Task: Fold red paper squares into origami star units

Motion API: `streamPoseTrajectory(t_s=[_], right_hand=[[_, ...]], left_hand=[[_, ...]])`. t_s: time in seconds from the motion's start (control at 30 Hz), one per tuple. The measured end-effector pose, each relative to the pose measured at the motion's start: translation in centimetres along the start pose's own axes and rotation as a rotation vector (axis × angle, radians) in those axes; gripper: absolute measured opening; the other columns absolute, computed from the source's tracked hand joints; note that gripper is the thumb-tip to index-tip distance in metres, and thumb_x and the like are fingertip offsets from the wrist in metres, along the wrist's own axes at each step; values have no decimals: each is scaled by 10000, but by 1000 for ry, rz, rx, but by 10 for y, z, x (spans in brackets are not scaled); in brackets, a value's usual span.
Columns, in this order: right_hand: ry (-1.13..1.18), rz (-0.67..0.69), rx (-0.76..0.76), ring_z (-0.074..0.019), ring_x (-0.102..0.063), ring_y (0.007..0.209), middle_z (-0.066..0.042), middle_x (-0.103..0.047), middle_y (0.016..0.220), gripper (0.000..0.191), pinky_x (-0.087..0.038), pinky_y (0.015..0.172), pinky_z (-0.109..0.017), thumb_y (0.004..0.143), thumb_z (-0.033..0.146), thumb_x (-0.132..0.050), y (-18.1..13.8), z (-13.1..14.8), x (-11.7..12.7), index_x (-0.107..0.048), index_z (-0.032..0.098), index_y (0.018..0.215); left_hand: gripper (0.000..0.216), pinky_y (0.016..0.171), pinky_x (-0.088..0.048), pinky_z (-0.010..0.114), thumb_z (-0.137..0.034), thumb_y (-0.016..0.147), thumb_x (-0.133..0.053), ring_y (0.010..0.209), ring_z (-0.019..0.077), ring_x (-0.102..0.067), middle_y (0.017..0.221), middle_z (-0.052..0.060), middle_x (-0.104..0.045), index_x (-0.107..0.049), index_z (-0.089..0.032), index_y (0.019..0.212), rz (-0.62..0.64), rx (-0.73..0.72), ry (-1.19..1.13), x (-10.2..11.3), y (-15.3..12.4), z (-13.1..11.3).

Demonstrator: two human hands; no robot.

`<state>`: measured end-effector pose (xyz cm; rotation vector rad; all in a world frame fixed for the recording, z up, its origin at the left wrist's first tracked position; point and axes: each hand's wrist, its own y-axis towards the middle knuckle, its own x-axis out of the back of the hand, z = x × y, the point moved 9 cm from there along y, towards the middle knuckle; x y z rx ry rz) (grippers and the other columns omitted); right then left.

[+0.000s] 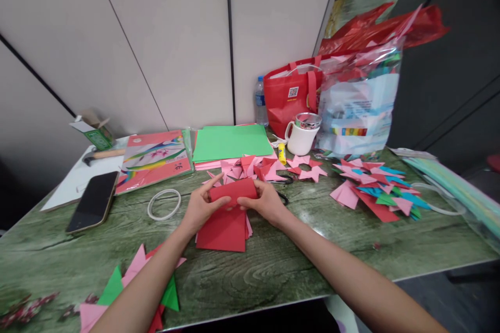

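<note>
Between my two hands I hold a sheet of red paper [233, 190], bent over into a curve along its length. My left hand [202, 205] grips its left end, thumb in front and index finger raised. At the right end, my right hand [267, 200] pinches it with the thumb in front; the other fingers are partly hidden behind. Just below lies a stack of red and pink paper [221, 234] on the table. Folded pink and red paper pieces [250, 166] lie right behind my hands, with black scissor handles [283, 197] partly showing to the right.
Green sheets [232, 143], a paper pack [152, 158] and a phone [94, 202] lie on the table [312, 265]. A white mug [301, 135], a glue stick [282, 153] and a red bag [287, 96] stand behind. Paper stars [380, 184] lie right; a star [135, 270] sits under my left forearm.
</note>
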<state>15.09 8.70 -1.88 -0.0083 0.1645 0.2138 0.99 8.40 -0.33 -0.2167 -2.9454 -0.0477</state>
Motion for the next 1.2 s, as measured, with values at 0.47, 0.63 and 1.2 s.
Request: streamPoseTrajectory(t_s=[0.47, 0.63, 1.2], right_hand=[[-231, -126, 177, -157, -558, 577, -14, -646, 691, 203, -457, 528, -260, 606, 251, -677, -5, 13, 4, -605, 160, 773], [-255, -133, 166, -163, -561, 606, -16, -639, 688, 222, -455, 552, -261, 596, 266, -689, -4, 8, 4, -599, 149, 763], [-91, -108, 146, -139, -572, 586, -9, -605, 730, 250, -490, 553, -267, 632, 227, -665, 8, -3, 17, -530, 155, 829]], left_hand=[[417, 603, -556, 322, -334, 564, -756, 624, 212, -673, 719, 68, -713, -559, -113, 858, 29, 66, -73, -8, -2, 8], [363, 583, -542, 283, -293, 531, -748, 638, 203, -666, 686, 39, -702, -553, -132, 791, -85, -22, 101, 1, -2, -5], [457, 760, -530, 364, -130, 639, -586, 795, 214, -685, 756, 11, -702, -398, -194, 1050, 221, 79, -457, -24, -2, 3]])
